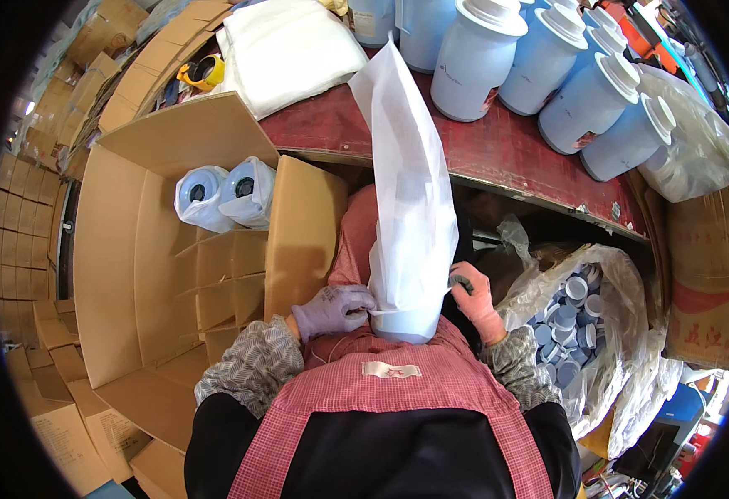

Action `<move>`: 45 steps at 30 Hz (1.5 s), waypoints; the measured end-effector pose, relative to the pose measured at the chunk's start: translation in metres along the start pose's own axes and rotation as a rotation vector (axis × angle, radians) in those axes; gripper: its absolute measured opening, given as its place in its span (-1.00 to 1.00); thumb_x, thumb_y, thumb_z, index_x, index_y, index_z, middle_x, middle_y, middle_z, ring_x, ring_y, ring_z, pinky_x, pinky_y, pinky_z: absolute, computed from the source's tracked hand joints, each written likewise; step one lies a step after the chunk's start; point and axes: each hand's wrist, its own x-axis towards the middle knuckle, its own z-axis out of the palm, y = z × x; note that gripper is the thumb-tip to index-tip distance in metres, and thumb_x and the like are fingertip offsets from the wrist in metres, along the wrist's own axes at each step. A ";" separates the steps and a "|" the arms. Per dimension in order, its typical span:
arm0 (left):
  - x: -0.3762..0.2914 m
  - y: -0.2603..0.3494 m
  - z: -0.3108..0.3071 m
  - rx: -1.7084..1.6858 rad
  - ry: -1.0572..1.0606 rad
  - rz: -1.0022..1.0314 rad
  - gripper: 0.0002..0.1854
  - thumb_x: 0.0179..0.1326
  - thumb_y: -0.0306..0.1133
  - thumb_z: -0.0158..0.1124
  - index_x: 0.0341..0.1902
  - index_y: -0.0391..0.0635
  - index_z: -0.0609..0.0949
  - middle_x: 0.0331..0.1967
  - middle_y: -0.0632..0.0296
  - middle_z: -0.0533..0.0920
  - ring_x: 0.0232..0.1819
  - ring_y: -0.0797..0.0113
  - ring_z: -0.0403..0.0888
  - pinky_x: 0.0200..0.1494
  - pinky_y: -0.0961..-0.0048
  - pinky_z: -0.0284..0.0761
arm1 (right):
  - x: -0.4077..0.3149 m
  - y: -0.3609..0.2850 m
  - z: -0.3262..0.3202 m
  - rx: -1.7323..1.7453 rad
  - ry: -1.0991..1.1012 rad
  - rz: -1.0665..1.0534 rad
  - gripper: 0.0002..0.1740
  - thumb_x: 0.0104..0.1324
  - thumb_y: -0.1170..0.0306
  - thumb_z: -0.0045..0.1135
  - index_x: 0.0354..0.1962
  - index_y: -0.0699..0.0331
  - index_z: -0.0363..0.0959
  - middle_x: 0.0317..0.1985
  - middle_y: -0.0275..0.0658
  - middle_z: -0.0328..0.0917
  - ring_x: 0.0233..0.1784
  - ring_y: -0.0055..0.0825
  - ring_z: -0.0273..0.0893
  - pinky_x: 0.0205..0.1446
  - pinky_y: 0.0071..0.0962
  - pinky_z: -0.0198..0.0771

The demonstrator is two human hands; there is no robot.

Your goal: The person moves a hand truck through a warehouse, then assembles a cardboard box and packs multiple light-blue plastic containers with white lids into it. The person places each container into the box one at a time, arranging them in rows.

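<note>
A white translucent bag [411, 187] stands over a light blue container [405, 325] on my lap, against the red checked apron [395, 380]. Only one end of the container shows below the bag's edge; the rest is veiled. My left hand [333, 310], in a purple-grey glove, pinches the bag's edge on the left side. On the opposite side my right hand [478, 299], in a pink-orange glove, holds the edge between thumb and fingers. To the left, an upright cardboard box [115, 268] with cardboard dividers [230, 256] contains two bagged blue bottles [199, 190].
Several light blue bottles with white lids [470, 68] stand on the red table [320, 125], beside a stack of white bags [289, 50]. A yellow tape dispenser [205, 72] lies farther left. At right is a plastic sack of caps [570, 324], near a brown carton [707, 268].
</note>
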 end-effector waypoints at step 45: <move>-0.169 -0.316 -0.234 0.303 1.150 -1.143 -0.52 0.07 -0.30 0.22 0.07 -0.25 0.44 -0.10 0.02 0.55 -0.12 0.16 0.50 -0.05 0.29 0.42 | 0.079 -0.036 -0.049 -0.379 -0.290 0.087 -0.76 0.06 0.49 0.11 -0.26 0.35 0.47 -0.31 -0.09 0.51 -0.22 -0.19 0.49 -0.10 -0.40 0.37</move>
